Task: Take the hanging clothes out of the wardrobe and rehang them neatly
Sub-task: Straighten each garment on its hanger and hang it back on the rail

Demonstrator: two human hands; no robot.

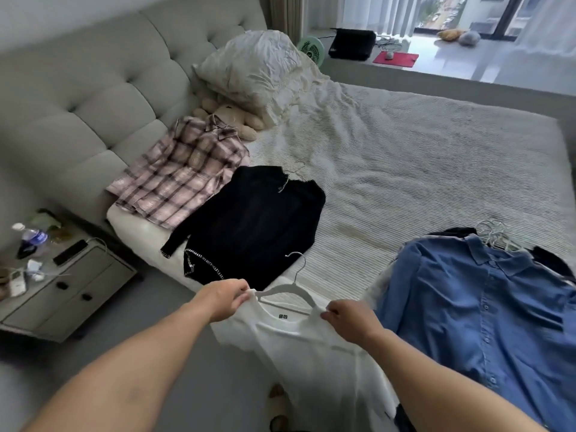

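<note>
Both hands pinch the white T-shirt [311, 347] at its shoulders, left hand [225, 299] and right hand [350, 319] at opposite ends of the hanger [288, 289], which lies crosswise between them.

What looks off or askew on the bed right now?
Nothing damaged or spilled. The black cardigan lies crooked, one sleeve trailing over the mattress edge. The blue denim shirt sits rumpled on a pile of dark clothes and loose hangers. The white T-shirt hangs off the bed, pinched at both shoulders.
</note>
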